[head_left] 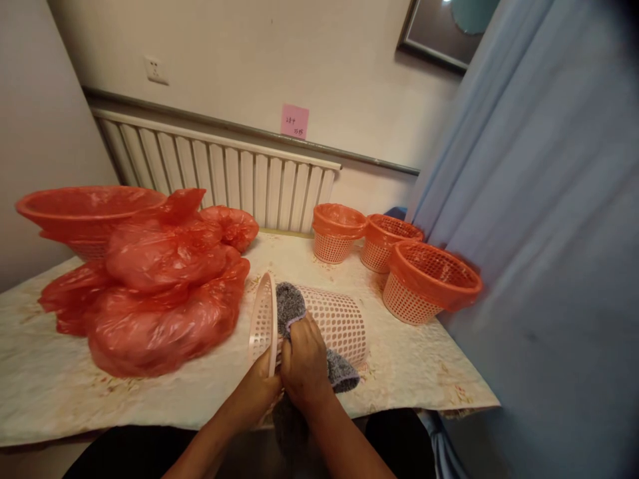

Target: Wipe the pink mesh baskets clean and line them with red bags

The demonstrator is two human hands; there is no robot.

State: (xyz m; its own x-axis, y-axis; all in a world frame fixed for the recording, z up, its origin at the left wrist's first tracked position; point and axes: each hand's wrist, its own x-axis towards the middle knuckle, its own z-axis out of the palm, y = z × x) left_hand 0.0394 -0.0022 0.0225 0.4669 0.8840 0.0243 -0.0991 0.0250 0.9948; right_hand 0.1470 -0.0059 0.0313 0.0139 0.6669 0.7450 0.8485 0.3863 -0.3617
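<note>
A pale pink perforated wastebasket (344, 319) lies on its side at the table's near edge, its mouth facing left. My left hand (259, 389) is closed on the rim at the lower part of the mouth. My right hand (305, 356) is wrapped around a grey cloth (290, 306) with a light purple edge and presses it against the basket's outer wall. Parts of the cloth stick out above and to the right of the hand, and another part hangs down below the table edge. The fingertips of my left hand are partly hidden by the rim.
Red plastic bags (164, 313) fill the left of the table, beside a wide basket (90, 203) in a red liner. Back right stand three lined baskets (333, 246), near a blue curtain (539, 199). A radiator (224, 173) runs behind the table (424, 372).
</note>
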